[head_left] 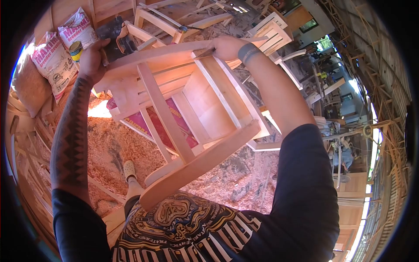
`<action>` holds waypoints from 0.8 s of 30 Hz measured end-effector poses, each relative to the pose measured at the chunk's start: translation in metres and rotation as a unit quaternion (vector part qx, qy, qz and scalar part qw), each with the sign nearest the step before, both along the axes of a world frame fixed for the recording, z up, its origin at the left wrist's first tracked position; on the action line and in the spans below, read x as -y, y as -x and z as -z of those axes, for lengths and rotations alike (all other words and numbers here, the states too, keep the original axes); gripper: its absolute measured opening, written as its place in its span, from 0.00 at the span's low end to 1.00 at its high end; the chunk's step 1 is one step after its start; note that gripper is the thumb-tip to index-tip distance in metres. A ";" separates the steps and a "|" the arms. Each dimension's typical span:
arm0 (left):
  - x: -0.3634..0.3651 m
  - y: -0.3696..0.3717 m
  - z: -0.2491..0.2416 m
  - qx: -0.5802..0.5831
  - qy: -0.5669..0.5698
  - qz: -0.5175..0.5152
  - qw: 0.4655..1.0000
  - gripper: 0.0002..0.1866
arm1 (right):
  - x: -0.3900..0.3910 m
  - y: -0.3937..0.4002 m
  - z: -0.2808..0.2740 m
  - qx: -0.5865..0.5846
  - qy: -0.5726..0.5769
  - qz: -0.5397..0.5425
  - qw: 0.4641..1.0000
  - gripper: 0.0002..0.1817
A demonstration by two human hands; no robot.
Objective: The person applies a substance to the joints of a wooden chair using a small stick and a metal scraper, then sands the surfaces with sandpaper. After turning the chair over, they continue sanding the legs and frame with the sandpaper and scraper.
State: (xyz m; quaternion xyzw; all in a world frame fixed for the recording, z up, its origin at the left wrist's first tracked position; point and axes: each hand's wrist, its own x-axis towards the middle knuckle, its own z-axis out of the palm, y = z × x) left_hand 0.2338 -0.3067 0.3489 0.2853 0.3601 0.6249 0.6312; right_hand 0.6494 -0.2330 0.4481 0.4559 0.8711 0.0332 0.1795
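A bare wooden chair frame (169, 115) is tilted on its side in front of me, with slats, crosspieces and a boxed panel section between two long curved side pieces. Its nearer side piece (200, 162) reaches back to the front of my shirt. My right hand (227, 48) is closed around the far side piece, close to a joint. At the other end of that piece, my left hand (91, 63) grips the wood, its fingers partly hidden. Just beyond the left hand is a black tool (117, 37), which overlaps the hand in this view.
Two printed sacks (52, 65) stand at the left beside a small yellow-labelled can (76, 51). More wooden frames (161, 22) lie behind the chair frame, and a slatted piece (273, 31) is at the upper right. Wood shavings (118, 144) cover the floor around my foot.
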 end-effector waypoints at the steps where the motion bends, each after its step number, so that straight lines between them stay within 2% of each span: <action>1: -0.003 0.003 0.005 -0.002 -0.002 -0.001 1.000 0.13 | 0.005 -0.006 0.000 -0.016 0.014 -0.003 1.000 0.20; 3: 0.002 -0.001 0.000 0.001 0.003 -0.010 1.000 0.13 | 0.029 -0.016 -0.004 -0.048 0.042 -0.007 0.998 0.20; 7: 0.007 -0.004 -0.005 0.008 0.000 -0.011 1.000 0.14 | 0.077 -0.032 -0.008 -0.057 0.014 0.014 0.998 0.20; 9: -0.020 0.021 0.025 -0.037 0.000 -0.008 0.999 0.14 | 0.091 -0.048 -0.001 -0.065 0.003 0.022 0.998 0.20; 11: -0.024 0.020 0.026 -0.038 -0.003 -0.009 0.999 0.13 | 0.104 -0.063 0.005 -0.083 0.002 0.032 0.996 0.20; 14: 0.002 -0.004 0.001 0.015 -0.012 -0.024 1.000 0.12 | 0.124 -0.081 0.009 -0.107 0.022 0.043 0.993 0.19; 18: 0.002 -0.009 0.002 0.012 -0.028 -0.039 0.999 0.10 | 0.154 -0.101 0.012 -0.127 -0.039 -0.029 0.991 0.18; 23: 0.006 -0.016 0.003 -0.069 -0.056 -0.081 0.993 0.11 | 0.179 -0.101 -0.013 -0.144 0.036 0.051 0.988 0.18; 24: 0.005 -0.016 0.003 -0.042 -0.036 -0.073 0.996 0.13 | 0.182 -0.099 -0.017 -0.163 0.056 0.058 0.983 0.17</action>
